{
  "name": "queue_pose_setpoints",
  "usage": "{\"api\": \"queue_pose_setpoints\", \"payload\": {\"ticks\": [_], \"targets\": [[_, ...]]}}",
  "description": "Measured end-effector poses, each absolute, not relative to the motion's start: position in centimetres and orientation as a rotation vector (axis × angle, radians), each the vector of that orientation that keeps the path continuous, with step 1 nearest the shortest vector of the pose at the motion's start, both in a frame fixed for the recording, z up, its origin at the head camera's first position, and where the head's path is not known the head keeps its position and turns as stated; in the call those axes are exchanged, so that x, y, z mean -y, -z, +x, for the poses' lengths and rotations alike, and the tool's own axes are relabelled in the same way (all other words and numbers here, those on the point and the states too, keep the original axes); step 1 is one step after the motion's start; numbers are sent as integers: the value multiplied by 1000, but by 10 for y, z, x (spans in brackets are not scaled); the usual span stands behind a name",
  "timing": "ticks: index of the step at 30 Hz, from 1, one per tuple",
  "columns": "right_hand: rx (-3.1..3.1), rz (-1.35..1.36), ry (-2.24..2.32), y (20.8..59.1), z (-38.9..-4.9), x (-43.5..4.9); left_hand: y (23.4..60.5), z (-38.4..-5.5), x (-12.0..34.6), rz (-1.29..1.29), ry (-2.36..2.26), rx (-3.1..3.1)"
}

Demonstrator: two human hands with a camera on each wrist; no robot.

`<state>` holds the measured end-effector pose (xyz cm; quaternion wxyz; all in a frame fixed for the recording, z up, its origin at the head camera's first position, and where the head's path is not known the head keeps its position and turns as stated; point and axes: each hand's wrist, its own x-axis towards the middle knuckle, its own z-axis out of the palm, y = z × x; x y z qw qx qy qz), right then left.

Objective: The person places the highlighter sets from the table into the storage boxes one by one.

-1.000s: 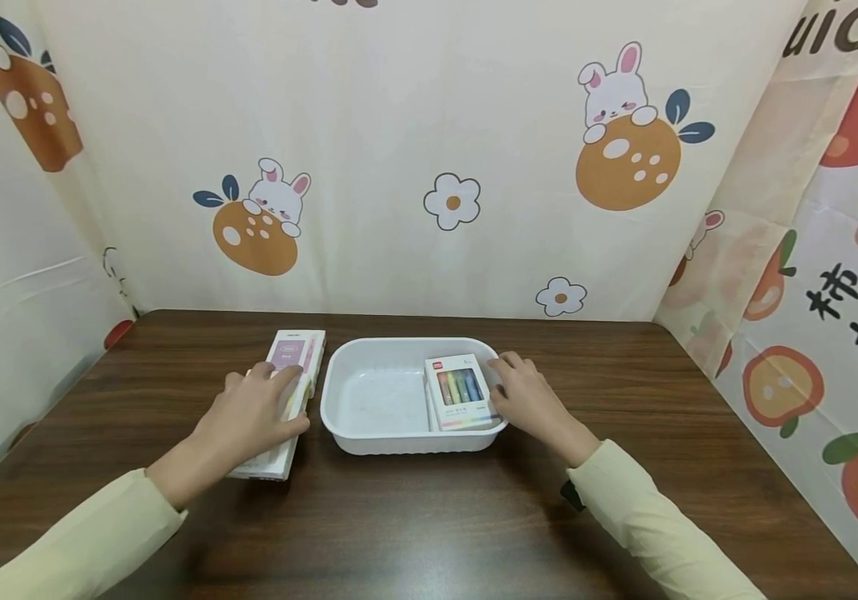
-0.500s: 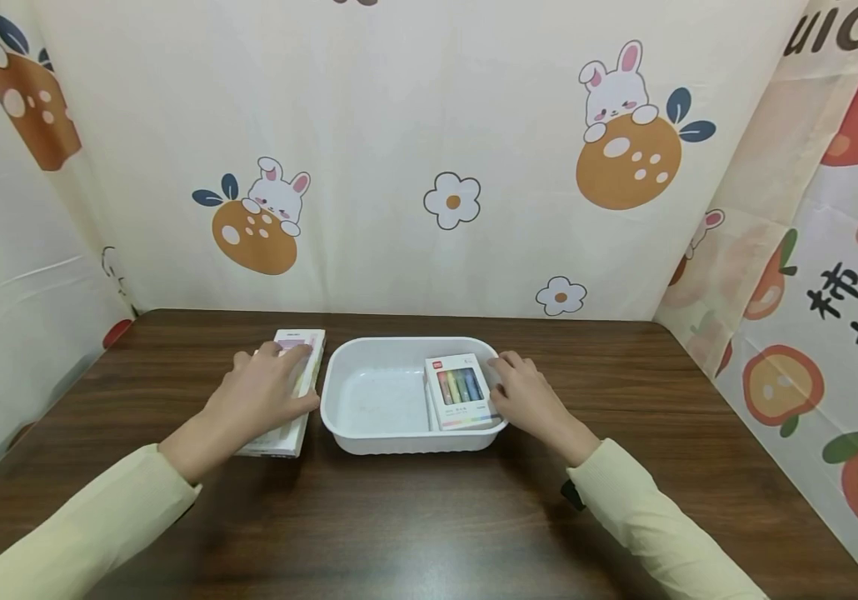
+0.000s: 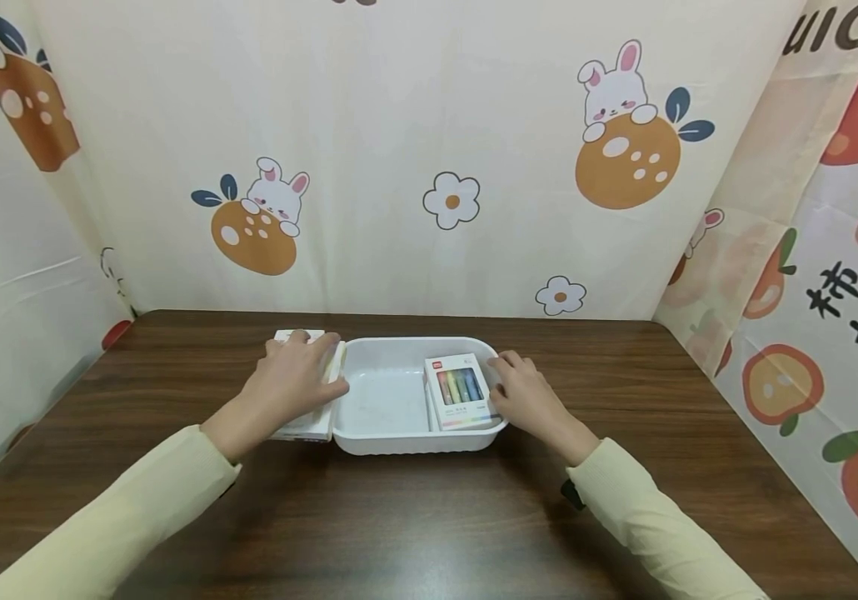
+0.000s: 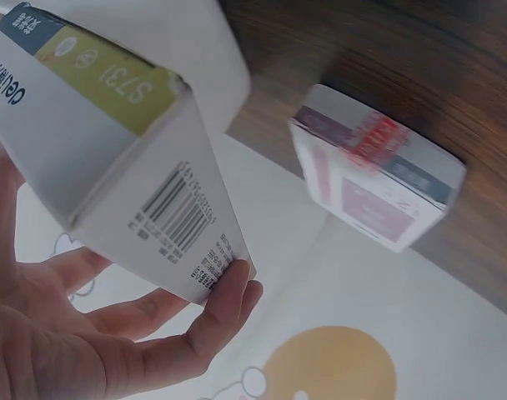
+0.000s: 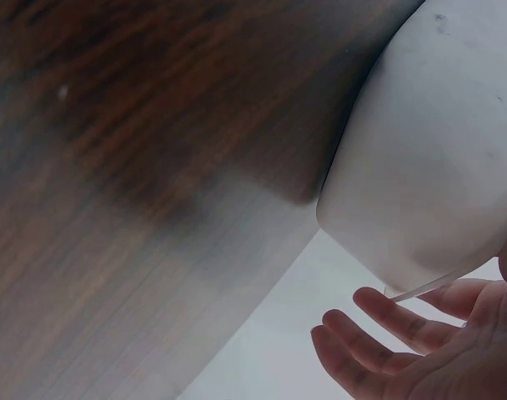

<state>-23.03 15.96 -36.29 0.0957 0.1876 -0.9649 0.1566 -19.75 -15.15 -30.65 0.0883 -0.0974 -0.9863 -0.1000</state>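
White box [image 3: 305, 430] in left hand [image 3: 282, 390], at tray's [image 3: 380, 404] left end

White box: overlaps the tray's left rim in the head view; can't tell if it touches. Left wrist view has it tilted, barcode on one narrow face, olive band reading S731 on the next. Left hand holds it from above: fingers spread along the far side, thumb toward the tray.

Second box [image 4: 368, 204], purple label and red seal, lies on the table [image 3: 429, 517], just beyond the held one and partly hidden by the hand in the head view.

Tray: white, rounded corners. Crayon box [image 3: 461, 392] sits in its right part, coloured sticks showing through the window.

Right hand [image 3: 537, 404]: at the tray's right rim, fingers loosely bent over it. Can't tell if they grip.

Farther out: printed cloth [image 3: 391, 108] behind the table, rabbits and flowers; cream sleeves [image 3: 140, 508] on both arms.
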Motion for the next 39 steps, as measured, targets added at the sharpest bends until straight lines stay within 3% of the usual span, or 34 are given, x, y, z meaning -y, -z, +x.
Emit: {"api": "queue_pose_setpoints", "payload": {"ticks": [39], "targets": [[2848,554,-464,364,-231,-159,311,-226,85,-269,399,2970]]}}
